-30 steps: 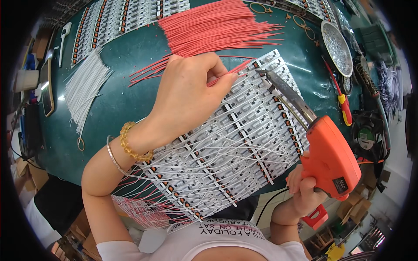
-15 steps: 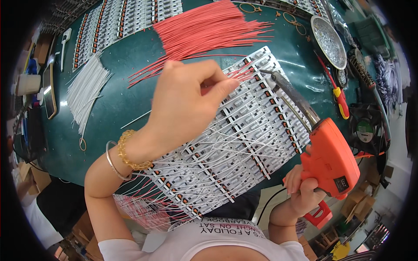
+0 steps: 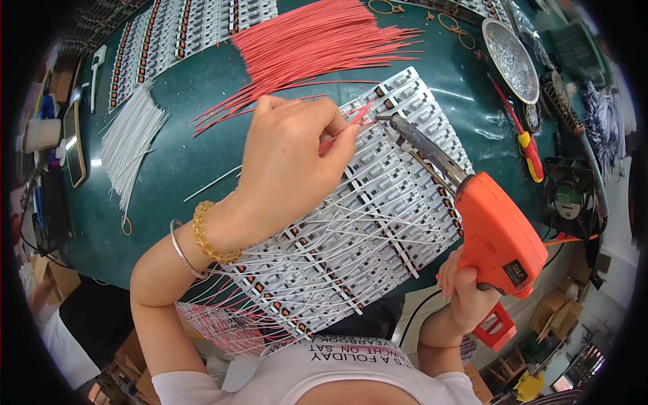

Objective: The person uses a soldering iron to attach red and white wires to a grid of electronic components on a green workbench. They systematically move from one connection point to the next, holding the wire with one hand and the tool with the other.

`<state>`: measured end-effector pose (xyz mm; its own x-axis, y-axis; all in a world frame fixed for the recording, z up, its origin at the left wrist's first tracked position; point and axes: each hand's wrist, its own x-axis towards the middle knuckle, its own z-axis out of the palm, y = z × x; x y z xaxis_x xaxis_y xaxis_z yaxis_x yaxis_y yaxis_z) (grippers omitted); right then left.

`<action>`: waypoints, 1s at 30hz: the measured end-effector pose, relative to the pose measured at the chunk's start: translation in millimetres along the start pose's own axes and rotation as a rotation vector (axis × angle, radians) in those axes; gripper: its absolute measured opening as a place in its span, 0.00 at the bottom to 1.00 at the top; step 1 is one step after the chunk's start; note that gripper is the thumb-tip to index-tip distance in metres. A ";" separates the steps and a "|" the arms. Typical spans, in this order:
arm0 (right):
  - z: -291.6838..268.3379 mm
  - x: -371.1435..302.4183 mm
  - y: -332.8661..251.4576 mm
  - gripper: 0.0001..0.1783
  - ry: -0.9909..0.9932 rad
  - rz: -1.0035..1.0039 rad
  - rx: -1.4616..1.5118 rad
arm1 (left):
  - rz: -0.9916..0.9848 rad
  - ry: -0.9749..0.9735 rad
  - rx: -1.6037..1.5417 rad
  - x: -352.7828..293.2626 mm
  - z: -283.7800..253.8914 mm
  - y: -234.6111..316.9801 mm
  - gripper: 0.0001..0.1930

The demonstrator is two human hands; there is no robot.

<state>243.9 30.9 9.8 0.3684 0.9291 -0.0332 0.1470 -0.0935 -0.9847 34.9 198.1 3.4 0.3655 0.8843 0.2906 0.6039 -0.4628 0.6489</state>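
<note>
My left hand (image 3: 290, 158) is closed, pinching several red wires (image 3: 358, 116) above the upper edge of a panel of small circuit boards (image 3: 378, 182). White wires (image 3: 351, 216) fan out across the panel's middle and lower left, ending over its near edge. In my right hand (image 3: 469, 293) is an orange soldering gun (image 3: 503, 233), gripped by its handle. Its dark metal barrel slants up and left, and the tip reaches the board area just right of the red wire ends. Whether the tip touches a wire is too small to tell. My left palm hides part of the panel.
Beyond the panel lies a large bundle of red wires (image 3: 314, 40). White wires (image 3: 133, 138) lie at the left, below another board panel (image 3: 192, 30). At right are a metal dish (image 3: 511, 61), a red-and-yellow screwdriver (image 3: 530, 155) and a small fan (image 3: 565, 202).
The soldering gun has shifted left and slightly up, its tip now lower along the board edge. My left hand has drawn back a little to the left, still pinching red wires.
</note>
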 end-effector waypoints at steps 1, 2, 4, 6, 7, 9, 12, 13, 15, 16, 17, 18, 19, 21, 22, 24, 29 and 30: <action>2.2 0.4 -1.6 0.33 0.004 0.011 0.036 | 0.014 0.008 0.007 0.0 0.6 -0.3 0.09; 3.5 0.2 -2.0 0.33 0.017 0.009 0.048 | 0.017 0.011 0.004 -0.1 1.0 -0.5 0.09; 6.2 1.1 -3.7 0.32 0.032 0.015 0.062 | 0.022 0.018 0.000 -0.3 1.6 -0.8 0.09; 8.2 2.7 -6.6 0.32 0.035 0.028 0.067 | 0.021 0.014 0.006 -0.6 1.7 -0.9 0.09; 6.7 2.0 -5.4 0.32 0.028 0.016 0.044 | 0.021 0.013 0.007 -0.5 1.4 -0.8 0.09; 2.5 0.0 -0.8 0.32 0.015 -0.009 0.009 | 0.017 0.010 0.010 -0.2 1.2 -0.8 0.09; -0.4 -3.0 1.9 0.31 0.026 0.000 -0.007 | 0.018 0.004 0.013 0.4 1.3 -1.0 0.09; -1.0 -4.4 1.8 0.30 0.047 0.033 -0.007 | 0.018 0.002 0.013 0.3 1.3 -1.3 0.09; -2.2 -8.1 -3.9 0.30 0.109 0.148 0.011 | 0.011 -0.002 0.018 0.1 1.1 -0.8 0.09; -2.2 -8.6 -6.9 0.31 0.127 0.186 0.030 | 0.008 -0.005 0.022 0.1 0.9 -0.2 0.09; -0.2 -7.4 -11.0 0.32 0.116 0.184 0.063 | 0.008 -0.005 0.024 0.0 0.9 -0.1 0.09; 1.2 -6.7 -12.8 0.32 0.105 0.183 0.097 | 0.007 -0.006 0.026 -0.1 1.1 -0.3 0.09; 1.8 -6.9 -12.7 0.32 0.109 0.177 0.107 | 0.008 -0.007 0.027 0.2 1.3 -0.3 0.09; 2.0 -7.3 -11.6 0.32 0.117 0.165 0.126 | 0.006 -0.005 0.033 -0.1 2.1 -0.3 0.08; 0.9 -6.7 -8.2 0.35 0.081 0.089 0.086 | 0.006 -0.005 0.036 0.3 1.7 0.2 0.08; -1.3 -5.2 -2.3 0.39 0.033 -0.025 0.028 | -0.002 -0.018 0.037 1.2 -0.9 3.1 0.07; -1.3 -8.3 -2.8 0.42 0.058 -0.055 0.034 | 0.131 0.126 0.040 2.6 -4.5 1.6 0.06; -2.4 -10.1 -1.2 0.42 0.068 -0.053 0.043 | 0.058 0.066 -0.031 1.7 -6.0 9.4 0.06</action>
<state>242.2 20.9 11.7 0.4226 0.9058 0.0294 0.1288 -0.0280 -0.9913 36.9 195.7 14.3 0.3512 0.8585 0.3736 0.5607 -0.5124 0.6504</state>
